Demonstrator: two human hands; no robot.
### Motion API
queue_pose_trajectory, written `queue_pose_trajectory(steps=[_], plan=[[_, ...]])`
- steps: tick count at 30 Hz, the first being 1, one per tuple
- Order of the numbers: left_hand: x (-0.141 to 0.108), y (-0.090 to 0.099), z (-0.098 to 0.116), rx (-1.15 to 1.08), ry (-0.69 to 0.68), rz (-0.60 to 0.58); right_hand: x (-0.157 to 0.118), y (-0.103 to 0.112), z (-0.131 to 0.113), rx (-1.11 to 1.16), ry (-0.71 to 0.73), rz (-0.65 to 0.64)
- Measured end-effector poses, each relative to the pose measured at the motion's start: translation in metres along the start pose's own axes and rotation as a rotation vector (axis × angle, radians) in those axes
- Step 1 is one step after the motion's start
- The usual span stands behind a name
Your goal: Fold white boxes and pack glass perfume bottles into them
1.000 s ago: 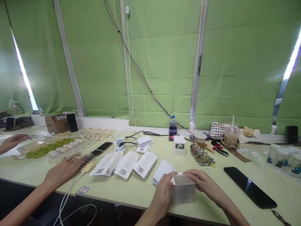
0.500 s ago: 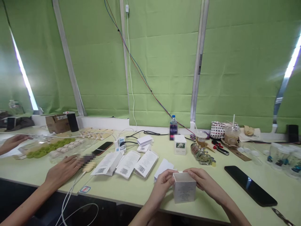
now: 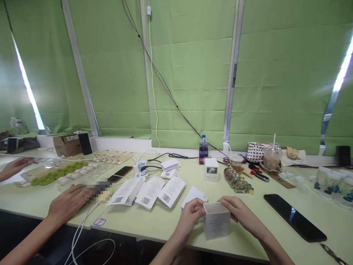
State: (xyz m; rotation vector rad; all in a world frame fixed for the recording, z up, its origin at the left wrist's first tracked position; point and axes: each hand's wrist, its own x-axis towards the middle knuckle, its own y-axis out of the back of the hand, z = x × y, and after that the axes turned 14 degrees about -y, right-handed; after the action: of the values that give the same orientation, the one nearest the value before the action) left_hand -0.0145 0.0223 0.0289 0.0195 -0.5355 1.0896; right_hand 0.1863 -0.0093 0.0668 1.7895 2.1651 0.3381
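Observation:
A small white cardboard box (image 3: 216, 225) stands upright at the table's front edge, its top open and its printed side towards me. My left hand (image 3: 192, 216) grips its upper left edge between thumb and fingers. At the upper right rim, my right hand (image 3: 236, 210) has its fingers closed on the box. Just behind the left hand lies a folded white carton (image 3: 193, 195). Several flattened white cartons with barcodes (image 3: 172, 192) are spread to the left. Beyond the box is a closed white box (image 3: 211, 170) with a flower picture.
A black phone (image 3: 294, 218) and tweezers (image 3: 332, 254) lie at right. Round tins (image 3: 236, 181), drink cups (image 3: 271, 158) and clear jars (image 3: 332, 182) stand farther back. At left, a co-worker's hand (image 3: 67, 201) rests near white cables (image 3: 78, 232) and a second phone (image 3: 120, 173).
The box has turned and shifted very slightly, and its open top shows more. Both my hands stay on it. The co-worker's nearer hand has moved a little left.

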Motion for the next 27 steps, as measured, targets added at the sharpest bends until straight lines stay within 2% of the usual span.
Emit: queue_pose_trajectory(steps=[8, 14, 19, 24, 27], plan=[[0.001, 0.003, 0.001, 0.004, 0.006, -0.018, 0.003, 0.000, 0.002, -0.032, -0.004, 0.028], [0.002, 0.002, 0.002, 0.029, 0.006, 0.023, -0.001, 0.003, -0.002, -0.143, 0.014, 0.011], [0.001, 0.004, 0.001, 0.053, 0.006, -0.044, 0.000, 0.002, 0.002, -0.168, -0.020, 0.079], [0.001, 0.005, 0.007, 0.251, -0.061, -0.070, -0.002, 0.002, 0.002, -0.197, -0.035, 0.122], [-0.001, 0.002, 0.011, 0.235, -0.027, -0.081, -0.005, 0.003, -0.001, -0.255, -0.039, 0.132]])
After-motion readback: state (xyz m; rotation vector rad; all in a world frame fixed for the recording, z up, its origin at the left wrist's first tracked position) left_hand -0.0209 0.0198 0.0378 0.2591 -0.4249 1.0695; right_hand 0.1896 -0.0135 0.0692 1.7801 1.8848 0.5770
